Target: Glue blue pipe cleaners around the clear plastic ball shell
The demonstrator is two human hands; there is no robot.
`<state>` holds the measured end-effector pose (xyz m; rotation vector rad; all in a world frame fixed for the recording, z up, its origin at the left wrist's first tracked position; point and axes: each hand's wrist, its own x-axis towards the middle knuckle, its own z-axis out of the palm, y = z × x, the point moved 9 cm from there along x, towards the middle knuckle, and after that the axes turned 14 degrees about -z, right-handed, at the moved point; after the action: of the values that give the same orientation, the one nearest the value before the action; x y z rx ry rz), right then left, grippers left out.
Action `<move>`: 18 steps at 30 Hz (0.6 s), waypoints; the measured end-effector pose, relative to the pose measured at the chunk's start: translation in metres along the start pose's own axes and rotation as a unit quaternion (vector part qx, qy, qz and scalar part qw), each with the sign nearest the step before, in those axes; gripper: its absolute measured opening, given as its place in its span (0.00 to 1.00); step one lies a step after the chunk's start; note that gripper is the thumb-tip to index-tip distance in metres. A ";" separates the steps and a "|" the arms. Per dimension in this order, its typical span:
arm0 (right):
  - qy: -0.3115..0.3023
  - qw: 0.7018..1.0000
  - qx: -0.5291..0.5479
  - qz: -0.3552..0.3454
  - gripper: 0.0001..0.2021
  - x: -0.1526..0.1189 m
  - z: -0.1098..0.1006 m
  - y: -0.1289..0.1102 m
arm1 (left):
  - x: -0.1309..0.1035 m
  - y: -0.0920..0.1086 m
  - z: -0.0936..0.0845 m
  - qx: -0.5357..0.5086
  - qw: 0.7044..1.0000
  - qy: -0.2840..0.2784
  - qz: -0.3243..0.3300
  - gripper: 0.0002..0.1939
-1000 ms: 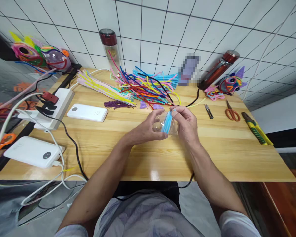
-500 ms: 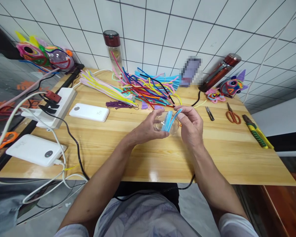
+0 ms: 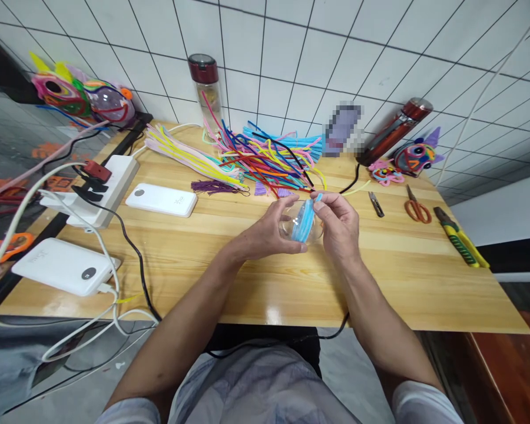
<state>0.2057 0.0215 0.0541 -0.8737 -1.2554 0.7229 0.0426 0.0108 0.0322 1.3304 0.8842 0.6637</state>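
My left hand point(image 3: 269, 232) grips a small clear round container point(image 3: 291, 219) from its left side, thumb below and fingers above. Light blue pipe cleaners point(image 3: 305, 224) run side by side around the container's middle. Between the thumb and fingers of my right hand point(image 3: 339, 222) is the upper end of a blue strand, at the container's upper right. Both hands are over the wooden table, just in front of a pile of coloured pipe cleaners point(image 3: 269, 156).
Left: white power banks point(image 3: 161, 200), a power strip point(image 3: 119, 182) and looping cables. Behind: a glass bottle point(image 3: 205, 88) and a red flask point(image 3: 395, 132). Right: a small cutter point(image 3: 376, 204), scissors point(image 3: 417, 209), pliers point(image 3: 459, 238) and a decorated fish figure point(image 3: 417, 156).
The blue strand that stuck out toward my right hand now lies closer against the other blue strands. My right hand has shifted slightly left, and the container has tilted a little.
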 end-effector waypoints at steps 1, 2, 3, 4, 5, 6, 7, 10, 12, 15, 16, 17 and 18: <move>0.005 1.000 0.003 0.004 0.09 -0.001 0.000 0.002 | 0.000 0.001 0.001 0.005 1.000 0.001 0.004 0.58; 0.010 1.000 0.006 0.009 0.08 -0.001 0.001 0.004 | 0.000 0.000 0.002 0.009 1.000 0.005 0.005 0.58; 0.016 1.000 0.010 0.014 0.08 -0.002 0.001 0.005 | 0.000 0.000 0.002 0.012 1.000 0.011 0.005 0.57; 0.024 0.999 0.015 0.020 0.07 -0.003 0.001 0.007 | 0.001 -0.001 0.002 0.015 1.000 0.019 0.004 0.56; 0.032 0.999 0.020 0.027 0.07 -0.004 0.001 0.009 | 0.001 -0.001 0.001 0.017 1.000 0.026 0.003 0.55; 0.041 0.998 0.025 0.034 0.07 -0.005 0.001 0.010 | 0.001 -0.002 0.001 0.019 0.999 0.032 0.001 0.54; 0.049 0.997 0.030 0.041 0.07 -0.005 0.001 0.011 | 0.001 -0.003 0.001 0.018 0.999 0.035 -0.004 0.54; 0.066 0.995 0.041 0.062 0.07 -0.007 0.000 0.014 | 0.002 -0.007 0.001 -0.007 0.999 0.020 -0.036 0.54; 0.070 0.994 0.042 0.074 0.07 -0.008 0.001 0.015 | 0.002 -0.009 0.001 -0.030 0.998 0.003 -0.058 0.49; 0.063 0.994 0.038 0.080 0.08 -0.009 0.002 0.014 | 0.002 -0.011 -0.002 -0.034 0.997 0.003 -0.068 0.46; 0.057 0.994 0.035 0.081 0.08 -0.009 0.003 0.014 | 0.002 -0.011 -0.003 -0.029 0.997 0.009 -0.070 0.46; 0.051 0.995 0.032 0.083 0.09 -0.009 0.003 0.015 | 0.002 -0.011 -0.003 -0.026 0.997 0.015 -0.073 0.47; 0.045 0.995 0.029 0.086 0.09 -0.010 0.004 0.016 | 0.002 -0.012 -0.004 -0.024 0.997 0.021 -0.074 0.46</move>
<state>0.2002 0.0214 0.0357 -0.9650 -1.0824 0.8438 0.0396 0.0133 0.0204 1.1992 0.9852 0.5948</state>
